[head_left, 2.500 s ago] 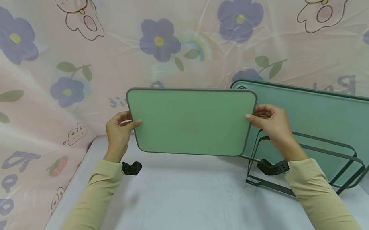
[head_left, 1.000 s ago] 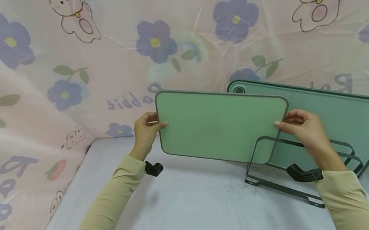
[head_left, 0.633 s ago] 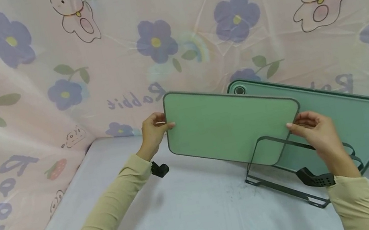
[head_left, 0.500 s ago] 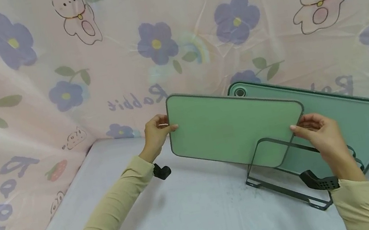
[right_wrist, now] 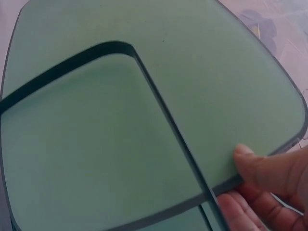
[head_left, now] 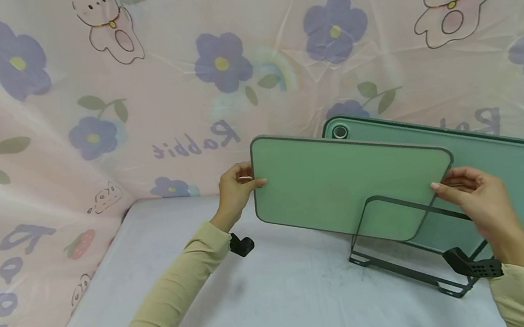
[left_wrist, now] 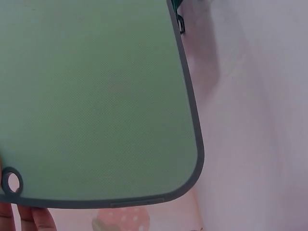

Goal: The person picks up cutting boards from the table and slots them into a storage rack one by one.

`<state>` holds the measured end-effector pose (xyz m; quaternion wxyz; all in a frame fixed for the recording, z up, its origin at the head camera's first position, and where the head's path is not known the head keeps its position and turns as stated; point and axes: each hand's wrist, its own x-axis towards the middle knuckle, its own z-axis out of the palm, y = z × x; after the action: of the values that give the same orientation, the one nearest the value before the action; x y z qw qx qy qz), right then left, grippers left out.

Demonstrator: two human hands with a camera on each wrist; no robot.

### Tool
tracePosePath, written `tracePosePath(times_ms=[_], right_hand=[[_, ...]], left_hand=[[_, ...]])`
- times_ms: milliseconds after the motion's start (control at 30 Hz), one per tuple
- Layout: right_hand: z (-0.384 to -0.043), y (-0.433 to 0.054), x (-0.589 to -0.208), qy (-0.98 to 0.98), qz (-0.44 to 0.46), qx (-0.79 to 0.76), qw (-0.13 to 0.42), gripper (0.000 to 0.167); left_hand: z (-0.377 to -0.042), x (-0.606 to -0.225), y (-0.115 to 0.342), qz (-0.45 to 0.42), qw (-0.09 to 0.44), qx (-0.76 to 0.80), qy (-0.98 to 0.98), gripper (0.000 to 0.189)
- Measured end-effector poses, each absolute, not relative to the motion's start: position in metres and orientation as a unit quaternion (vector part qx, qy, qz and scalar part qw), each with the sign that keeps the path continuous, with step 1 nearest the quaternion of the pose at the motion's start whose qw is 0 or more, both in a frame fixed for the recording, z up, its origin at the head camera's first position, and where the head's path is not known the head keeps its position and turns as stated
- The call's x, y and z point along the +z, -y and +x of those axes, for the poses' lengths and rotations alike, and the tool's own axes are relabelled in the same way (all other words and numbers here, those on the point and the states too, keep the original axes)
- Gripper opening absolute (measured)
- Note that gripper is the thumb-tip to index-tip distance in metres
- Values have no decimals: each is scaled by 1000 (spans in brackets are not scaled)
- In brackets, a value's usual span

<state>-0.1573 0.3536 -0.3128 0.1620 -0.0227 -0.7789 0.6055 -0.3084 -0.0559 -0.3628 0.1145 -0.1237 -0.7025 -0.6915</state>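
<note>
Between both hands hangs a smaller light-green cutting board (head_left: 337,180) with a grey rim, tilted lower at its right end. The left hand (head_left: 234,192) pinches the left short edge, thumb on the front; in the left wrist view the fingers lie below a hole in the board's corner. On the right short edge, the right hand (head_left: 483,198) pinches with its thumb in front and fingers behind. The board's right part is behind the front loop of a dark-green metal rack (head_left: 401,272). In the rack behind leans a larger green cutting board (head_left: 516,161), partly hidden.
White cloth covers the table (head_left: 266,313). A pink curtain (head_left: 256,2) with flowers and rabbits hangs along the back and left. The larger board stands close to the back curtain. Black camera mounts (head_left: 241,245) are strapped to both wrists.
Both hands have carried the smaller board rightward and slightly down, from left of the rack to behind its front loop. The rack and larger board have stayed in place.
</note>
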Motion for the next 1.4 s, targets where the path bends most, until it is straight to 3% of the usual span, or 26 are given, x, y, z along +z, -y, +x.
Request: tracePosePath(times_ms=[333,1400], right_hand=[[-144,-373,-312,798,-52,579,156,32],[-113,-419,-330,723,-132,630,251,24]], left_hand=[[-307,-366,35,-146,111,-697,693,31],[-300,-365,-27,-191,51,-706,680,22]])
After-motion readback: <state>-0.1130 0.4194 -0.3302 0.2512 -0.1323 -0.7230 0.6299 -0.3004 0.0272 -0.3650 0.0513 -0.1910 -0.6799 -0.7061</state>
